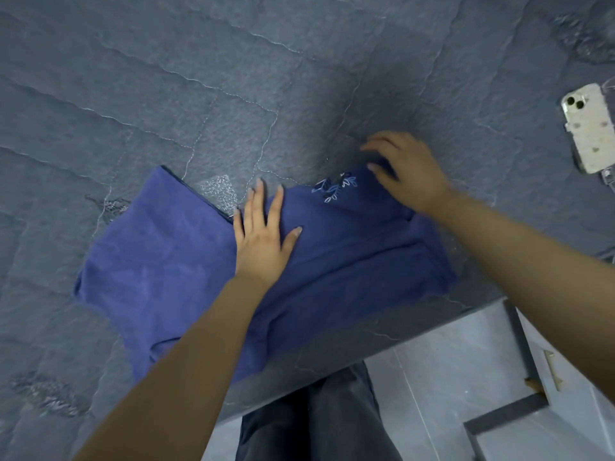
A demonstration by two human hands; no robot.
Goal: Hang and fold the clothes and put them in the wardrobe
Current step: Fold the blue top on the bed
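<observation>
Blue garment (pixel 332 261) flat on grey bedspread (pixel 199 94); left hand (pixel 263 234) pressing flat, right hand (pixel 406 174) pinching edge.

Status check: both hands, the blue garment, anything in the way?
Left hand flat on blue embroidered cloth garment. Right hand at its far right edge, grip unclear. White-cased phone lies apart, right.

Light: dim, cool, even
Shadow: soft, beside right hand (pixel 407 173)
Blur: right hand fingers, slight motion
Edges: wide-angle bending
Glare: none
</observation>
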